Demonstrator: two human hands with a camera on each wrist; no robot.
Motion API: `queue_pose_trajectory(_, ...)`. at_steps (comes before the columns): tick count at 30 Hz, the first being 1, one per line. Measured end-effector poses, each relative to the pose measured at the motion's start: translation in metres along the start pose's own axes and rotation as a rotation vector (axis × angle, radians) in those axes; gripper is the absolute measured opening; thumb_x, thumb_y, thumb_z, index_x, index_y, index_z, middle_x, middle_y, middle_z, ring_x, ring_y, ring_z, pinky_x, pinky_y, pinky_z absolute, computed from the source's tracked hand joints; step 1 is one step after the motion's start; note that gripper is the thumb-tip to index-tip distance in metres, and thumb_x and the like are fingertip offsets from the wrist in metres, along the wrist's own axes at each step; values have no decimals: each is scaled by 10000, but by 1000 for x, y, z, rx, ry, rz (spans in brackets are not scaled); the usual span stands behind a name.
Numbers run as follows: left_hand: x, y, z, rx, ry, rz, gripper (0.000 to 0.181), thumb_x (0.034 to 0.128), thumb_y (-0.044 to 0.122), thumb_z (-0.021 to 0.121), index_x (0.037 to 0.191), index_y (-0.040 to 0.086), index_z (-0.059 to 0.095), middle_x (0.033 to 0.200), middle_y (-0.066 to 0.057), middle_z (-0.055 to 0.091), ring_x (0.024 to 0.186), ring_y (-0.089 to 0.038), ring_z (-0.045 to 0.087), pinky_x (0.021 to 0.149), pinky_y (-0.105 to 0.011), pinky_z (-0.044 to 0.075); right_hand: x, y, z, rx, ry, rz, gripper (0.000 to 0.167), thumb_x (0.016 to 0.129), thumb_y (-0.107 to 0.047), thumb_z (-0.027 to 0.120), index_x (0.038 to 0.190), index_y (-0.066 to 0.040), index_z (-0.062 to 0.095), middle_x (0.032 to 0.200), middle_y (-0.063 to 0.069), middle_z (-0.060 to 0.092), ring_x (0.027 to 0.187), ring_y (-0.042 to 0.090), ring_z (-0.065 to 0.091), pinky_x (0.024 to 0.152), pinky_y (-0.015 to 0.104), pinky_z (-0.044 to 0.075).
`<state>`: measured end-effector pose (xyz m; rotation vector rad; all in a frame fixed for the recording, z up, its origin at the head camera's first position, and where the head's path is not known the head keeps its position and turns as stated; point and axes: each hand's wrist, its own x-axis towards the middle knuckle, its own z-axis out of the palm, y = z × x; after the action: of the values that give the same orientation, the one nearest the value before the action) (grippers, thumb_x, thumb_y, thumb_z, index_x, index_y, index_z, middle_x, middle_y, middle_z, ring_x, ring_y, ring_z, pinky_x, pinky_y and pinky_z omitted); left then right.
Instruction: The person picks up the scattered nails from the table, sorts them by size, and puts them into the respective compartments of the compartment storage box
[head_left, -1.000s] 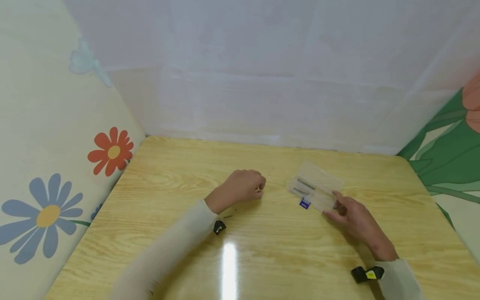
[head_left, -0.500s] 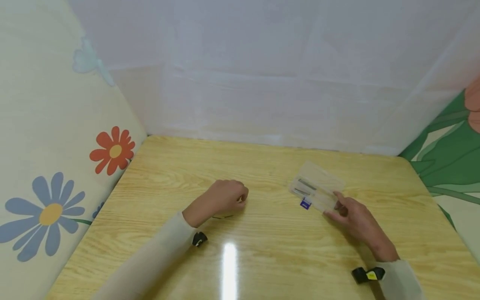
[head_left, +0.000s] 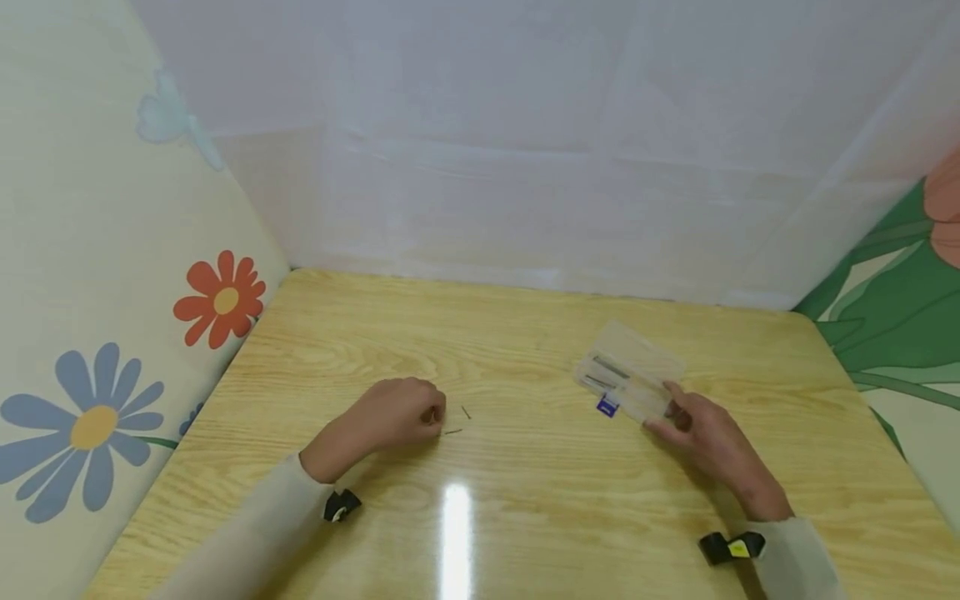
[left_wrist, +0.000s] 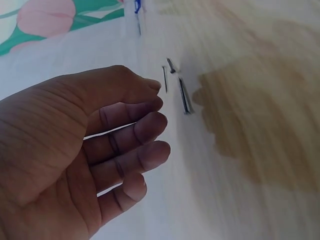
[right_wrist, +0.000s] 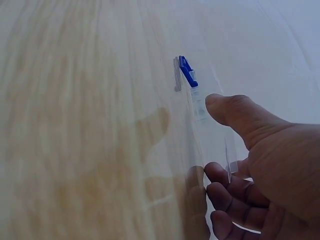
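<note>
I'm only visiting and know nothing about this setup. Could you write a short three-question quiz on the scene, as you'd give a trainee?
1. Multiple choice: what colour is the tab on the edge of the clear box?
A) Red
B) Blue
C) Green

2. True or false: the left hand is holding the clear box.

3. Count: in the left wrist view, how many thin metal pieces lie loose on the table?

Key
1. B, blue.
2. False: the right hand holds it; the left hand is apart from it, beside the loose pieces.
3. Three.
</note>
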<state>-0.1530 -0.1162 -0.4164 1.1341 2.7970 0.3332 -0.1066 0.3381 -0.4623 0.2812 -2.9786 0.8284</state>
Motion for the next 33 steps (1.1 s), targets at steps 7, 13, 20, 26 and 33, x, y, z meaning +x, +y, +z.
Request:
queue_pose_trajectory(7,-13,-5,-1,-26,9,-36,90,852,85,717,868,171,742,779,116,603,674,-55,501,559,-266,460,2,-1,0,-3,1,1,788,938,-253,778,1470,173,384,1026,153,658,856,253,641,767,484,532)
queue_pose_trajectory(13,-16,-5,1,8,3,-16,142,818,49,728,788,184,695,753,117,582,671,-58,512,547,-276,462,3,-1,0,0,7,-11,775,932,-225,784,1461,180,390,1026,168,658,862,273,650,769,495,537)
queue_pose_trajectory(20,-16,-3,4,8,-21,-28,157,800,25,705,774,179,702,769,98,608,693,-86,556,572,-316,494,3,-2,0,-1,-8,2,782,932,-223,783,1469,178,380,1026,158,652,863,263,639,758,477,530)
queue_pose_trajectory(26,-15,1,4,10,-15,-27,182,792,3,690,736,175,666,733,99,577,655,-79,510,552,-299,472,2,-3,-1,-7,-15,8,792,930,-235,783,1467,182,377,1009,147,649,854,254,628,754,470,523)
queue_pose_trajectory(33,-13,2,9,55,-2,-18,244,779,-4,669,681,192,561,683,108,482,615,-80,434,509,-278,404,0,-2,0,-2,-16,6,795,931,-241,785,1469,178,378,1002,136,646,843,240,622,744,457,522)
